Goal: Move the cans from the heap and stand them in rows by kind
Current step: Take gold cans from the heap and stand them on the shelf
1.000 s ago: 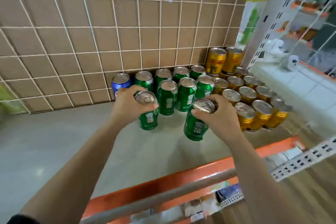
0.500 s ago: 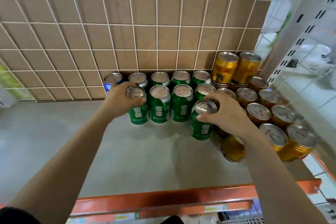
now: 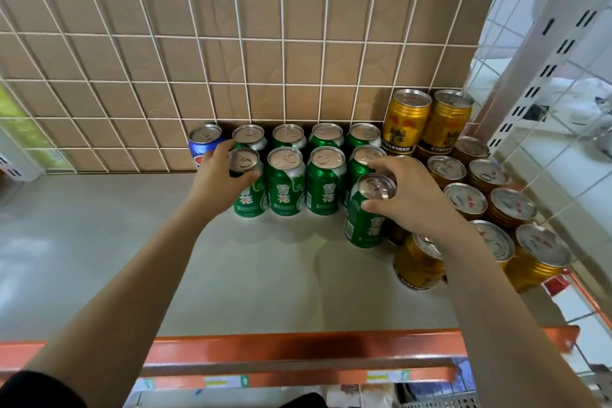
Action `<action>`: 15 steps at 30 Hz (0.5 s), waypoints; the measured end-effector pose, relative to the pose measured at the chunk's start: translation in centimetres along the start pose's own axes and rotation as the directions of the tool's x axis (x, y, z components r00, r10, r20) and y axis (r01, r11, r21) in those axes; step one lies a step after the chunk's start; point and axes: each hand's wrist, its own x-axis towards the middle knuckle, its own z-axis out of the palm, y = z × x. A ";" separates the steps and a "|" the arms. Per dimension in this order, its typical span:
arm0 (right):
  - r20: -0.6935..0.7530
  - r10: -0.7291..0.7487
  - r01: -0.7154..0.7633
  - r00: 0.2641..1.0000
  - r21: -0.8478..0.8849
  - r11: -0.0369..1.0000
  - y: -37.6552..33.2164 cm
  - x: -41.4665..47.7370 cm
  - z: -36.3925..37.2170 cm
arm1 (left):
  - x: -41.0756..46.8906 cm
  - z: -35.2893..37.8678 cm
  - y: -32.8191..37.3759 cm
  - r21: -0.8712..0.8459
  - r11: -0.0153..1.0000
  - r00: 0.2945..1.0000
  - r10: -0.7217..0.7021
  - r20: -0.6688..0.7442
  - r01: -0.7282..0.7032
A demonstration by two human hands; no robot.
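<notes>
Green cans stand in two rows on the grey shelf against the back grid. My left hand grips the top of the leftmost front-row green can, which stands on the shelf beside its neighbours. My right hand holds another green can by its rim, standing a step in front of the second row's right end. A blue can stands at the far left of the back row. Gold cans fill the right side in rows.
A white wire grid with cardboard behind it closes the shelf's back. An orange beam runs along the front edge. Two gold cans are stacked higher at the back right. A wire side panel stands on the right.
Both hands carried their green cans forward to the rows. The left can now stands level with the front row; the right can has settled beside the gold cans.
</notes>
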 end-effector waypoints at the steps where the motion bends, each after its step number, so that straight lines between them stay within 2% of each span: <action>1: -0.011 0.000 0.000 1.000 0.011 1.000 0.1 -0.1 0.1 | -0.3 0.1 0.1 -0.010 1.000 1.000 0.001 -0.017 -0.001; 4: -0.056 -0.002 0.003 0.998 0.014 1.000 0.4 -0.5 0.7 | -1.0 0.3 0.4 -0.063 0.998 0.999 -0.012 -0.045 0.009; 9: -0.063 -0.035 0.034 0.997 -0.012 0.999 0.3 -1.0 1.2 | -1.8 0.2 -0.6 -0.072 0.997 0.999 -0.043 -0.008 0.042; 15: -0.165 -0.243 0.222 0.956 -0.135 0.966 -2.6 -1.3 3.4 | -4.5 -0.5 -1.7 0.048 0.997 0.998 -0.057 -0.033 0.059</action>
